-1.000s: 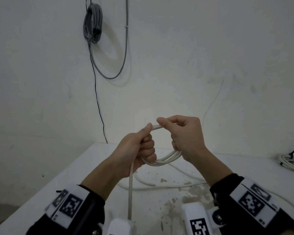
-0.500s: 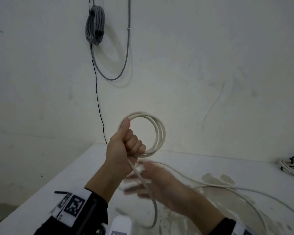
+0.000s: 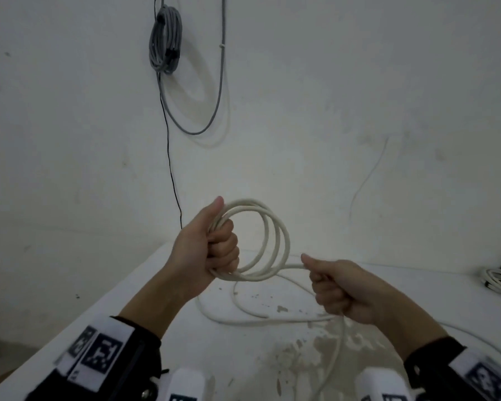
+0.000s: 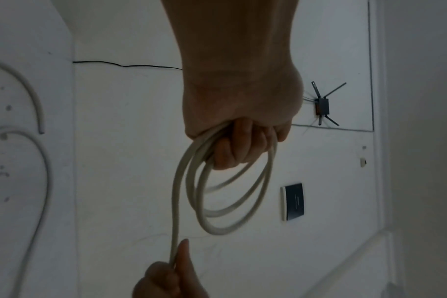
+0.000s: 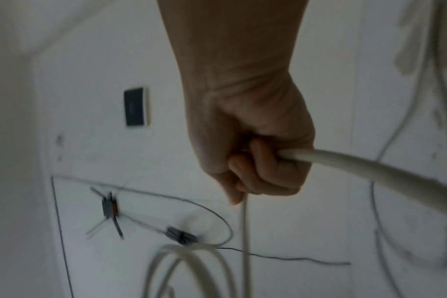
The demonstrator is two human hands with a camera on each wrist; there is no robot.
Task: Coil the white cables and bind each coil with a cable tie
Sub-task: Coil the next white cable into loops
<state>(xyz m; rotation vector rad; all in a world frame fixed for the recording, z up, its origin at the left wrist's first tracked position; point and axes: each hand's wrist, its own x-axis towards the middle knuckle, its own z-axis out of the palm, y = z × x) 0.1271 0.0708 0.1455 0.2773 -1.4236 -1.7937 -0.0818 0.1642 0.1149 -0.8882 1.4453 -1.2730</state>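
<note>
Three loops of stiff white round cable point(image 3: 268, 241) — springy.
Left hand point(image 3: 206, 250) clamps them; right hand point(image 3: 340, 287) grips the tail.

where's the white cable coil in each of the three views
Head: the coil is at centre, gripped by the left hand.
Left wrist: coil hangs at centre below the fist.
Right wrist: coil, blurred, at the bottom edge.
Shared landmark: the cable strand running from coil to right hand.
</note>
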